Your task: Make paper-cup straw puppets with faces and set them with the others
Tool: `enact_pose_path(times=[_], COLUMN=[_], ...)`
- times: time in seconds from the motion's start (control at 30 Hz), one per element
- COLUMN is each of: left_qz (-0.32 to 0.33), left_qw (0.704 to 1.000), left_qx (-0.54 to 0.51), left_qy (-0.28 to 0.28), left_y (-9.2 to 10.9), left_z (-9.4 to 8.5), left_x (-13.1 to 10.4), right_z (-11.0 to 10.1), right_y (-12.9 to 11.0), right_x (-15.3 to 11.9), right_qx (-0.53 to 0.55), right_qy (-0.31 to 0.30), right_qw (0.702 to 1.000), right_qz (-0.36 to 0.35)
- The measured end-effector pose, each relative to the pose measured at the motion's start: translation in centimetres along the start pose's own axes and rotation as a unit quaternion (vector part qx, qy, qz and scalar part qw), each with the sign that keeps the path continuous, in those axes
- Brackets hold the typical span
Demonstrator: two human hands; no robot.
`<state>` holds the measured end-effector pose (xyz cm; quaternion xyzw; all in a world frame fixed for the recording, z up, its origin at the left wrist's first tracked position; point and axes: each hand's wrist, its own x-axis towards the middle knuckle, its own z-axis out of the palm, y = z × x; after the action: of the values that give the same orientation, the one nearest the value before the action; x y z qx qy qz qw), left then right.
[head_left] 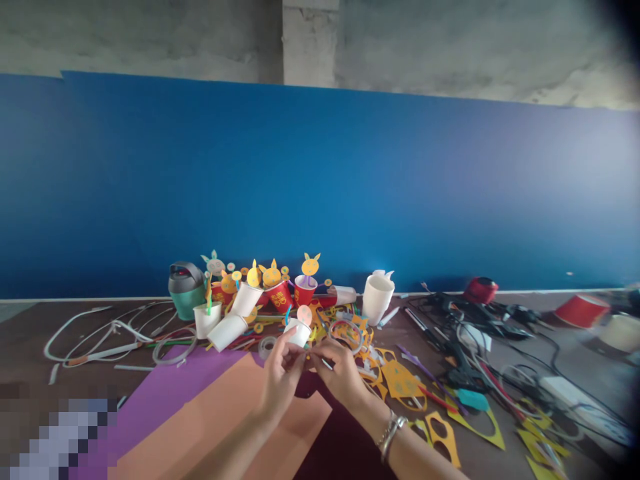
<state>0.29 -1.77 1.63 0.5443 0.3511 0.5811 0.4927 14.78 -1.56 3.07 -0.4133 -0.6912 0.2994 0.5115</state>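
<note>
My left hand (281,372) and my right hand (344,375) meet over the near middle of the table, fingertips almost touching. Both are closed in a pinch, and whatever small thing sits between the fingertips is too small to name. A thin whitish piece shows by the right fingers; I cannot tell what it is. Just beyond my left fingers stands a white paper cup (299,331) with a pink paper disc (304,315) and a blue strip at its rim. Below my forearms lie orange paper (215,413) and purple paper (150,393).
Behind, white and red paper cups carry yellow paper animal heads (310,267). A green-grey container (186,293) stands left, near white cables (100,350). Cut yellow paper scraps (400,380) spread to the right. Farther right are black cables, a power strip (575,400) and a red bowl (581,311).
</note>
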Motion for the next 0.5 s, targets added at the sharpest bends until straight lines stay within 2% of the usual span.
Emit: enact_pose_path(times=[0.07,0.13,0.2,0.27,0.37,0.5], left_qz=[0.004,0.009,0.011,0.013,0.015,0.007], left_qw=[1.0,1.0,0.999,0.999,0.999,1.0], left_qx=[0.013,0.03,0.038,0.038,0.037,0.029], left_qy=[0.004,0.005,0.001,-0.004,-0.005,0.006], left_y=[-0.1,-0.3,-0.5,-0.6,-0.8,-0.9], left_z=[-0.2,-0.3,-0.4,-0.4,-0.3,-0.2], left_x=[0.0,0.0,0.0,0.0,0.1,0.1], right_z=[0.1,0.2,0.3,0.3,0.3,0.2], right_y=[0.5,1.3,1.9,2.3,2.1,0.9], right_x=[0.0,0.1,0.2,0.3,0.2,0.0], right_qx=[0.068,0.15,0.198,0.201,0.154,0.029], right_qy=[-0.005,-0.022,-0.045,-0.051,-0.022,0.009], right_qw=[0.995,0.977,0.962,0.961,0.974,0.998], right_qz=[0.072,0.148,0.183,0.184,0.163,0.06])
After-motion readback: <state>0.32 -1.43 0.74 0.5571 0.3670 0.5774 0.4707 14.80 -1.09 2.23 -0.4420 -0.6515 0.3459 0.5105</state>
